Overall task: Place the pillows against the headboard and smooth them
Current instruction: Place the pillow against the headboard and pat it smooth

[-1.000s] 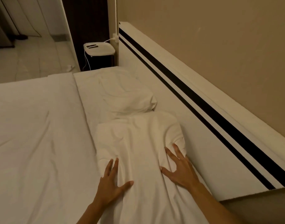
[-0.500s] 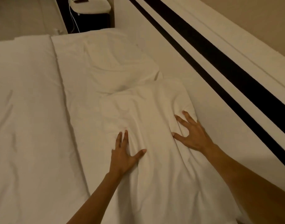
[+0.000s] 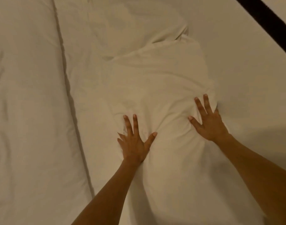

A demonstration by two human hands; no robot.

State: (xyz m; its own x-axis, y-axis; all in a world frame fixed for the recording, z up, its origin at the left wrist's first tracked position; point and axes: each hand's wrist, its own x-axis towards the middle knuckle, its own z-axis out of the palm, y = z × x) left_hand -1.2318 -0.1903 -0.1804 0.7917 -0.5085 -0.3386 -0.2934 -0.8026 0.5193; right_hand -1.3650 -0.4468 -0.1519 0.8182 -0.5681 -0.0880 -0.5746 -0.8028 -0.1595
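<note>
A white pillow (image 3: 158, 82) lies lengthwise beside the white headboard (image 3: 246, 65), its cover creased. My left hand (image 3: 134, 140) presses flat on its left side, fingers spread. On the right edge of the same pillow, next to the headboard, my right hand (image 3: 207, 120) lies flat with the fingers apart. Neither hand grips any cloth. A second white pillow (image 3: 122, 25) lies farther along, touching the first one's far end.
The folded white duvet (image 3: 25, 111) covers the bed to the left, its edge running as a seam beside the pillows. A black stripe (image 3: 268, 21) crosses the headboard at the top right.
The view has tilted down and drawn closer over the bed; the nightstand and wall have left the frame. Both hands have slid forward along the near pillow, still flat.
</note>
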